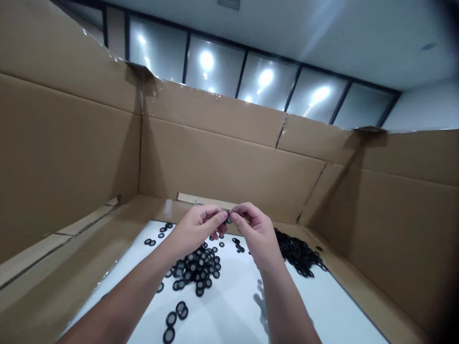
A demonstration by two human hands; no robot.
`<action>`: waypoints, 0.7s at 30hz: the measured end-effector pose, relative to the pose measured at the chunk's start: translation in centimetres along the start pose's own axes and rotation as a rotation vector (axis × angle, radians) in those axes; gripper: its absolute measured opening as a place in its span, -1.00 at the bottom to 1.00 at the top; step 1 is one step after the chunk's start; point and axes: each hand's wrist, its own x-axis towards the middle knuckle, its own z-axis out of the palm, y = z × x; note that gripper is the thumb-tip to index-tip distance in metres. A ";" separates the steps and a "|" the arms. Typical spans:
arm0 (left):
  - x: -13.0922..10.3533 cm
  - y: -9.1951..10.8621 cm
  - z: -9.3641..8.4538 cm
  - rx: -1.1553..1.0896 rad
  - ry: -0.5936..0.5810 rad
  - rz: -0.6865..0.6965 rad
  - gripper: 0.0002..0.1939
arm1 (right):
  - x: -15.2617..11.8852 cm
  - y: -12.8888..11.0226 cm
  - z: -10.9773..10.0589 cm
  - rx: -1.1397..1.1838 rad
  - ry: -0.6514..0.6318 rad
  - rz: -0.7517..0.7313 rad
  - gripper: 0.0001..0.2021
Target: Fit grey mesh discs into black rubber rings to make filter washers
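Observation:
My left hand (pixel 202 224) and my right hand (pixel 255 229) meet above the far part of a white board (pixel 229 296). Thumb and fingers of both pinch one small black ring-shaped piece (pixel 228 219), which looks grey at its centre; the fingertips partly cover it. Below and left of the hands lies a heap of black-rimmed round pieces with grey centres (pixel 197 267). To the right, beyond my right forearm, sits a tangled pile of thin black rings (pixel 299 251).
Tall cardboard walls (pixel 222 153) enclose the board at the back and both sides. Several loose round pieces (pixel 171 318) lie at the near left, others (pixel 149 242) at the far left. A small dark cluster (pixel 238 245) lies by my right wrist.

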 end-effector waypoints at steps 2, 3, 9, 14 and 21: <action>0.0 -0.1 -0.1 -0.018 0.012 0.001 -0.62 | 0.3 0.4 0.4 0.044 0.027 -0.013 -0.83; 0.0 -0.1 -0.1 -0.021 0.012 0.000 -0.61 | 0.3 0.6 0.6 0.058 0.039 -0.021 -0.84; -0.3 0.4 0.1 -0.046 -0.032 0.004 -0.69 | 0.0 0.4 0.9 0.091 0.050 -0.087 -0.90; -0.6 1.3 0.2 -0.041 -0.040 0.003 -0.77 | -0.3 -0.2 0.9 0.072 0.069 -0.100 -0.91; -0.9 1.8 0.5 -0.099 -0.057 -0.011 -0.74 | -1.0 -0.4 0.4 -0.067 -0.033 -0.092 -0.66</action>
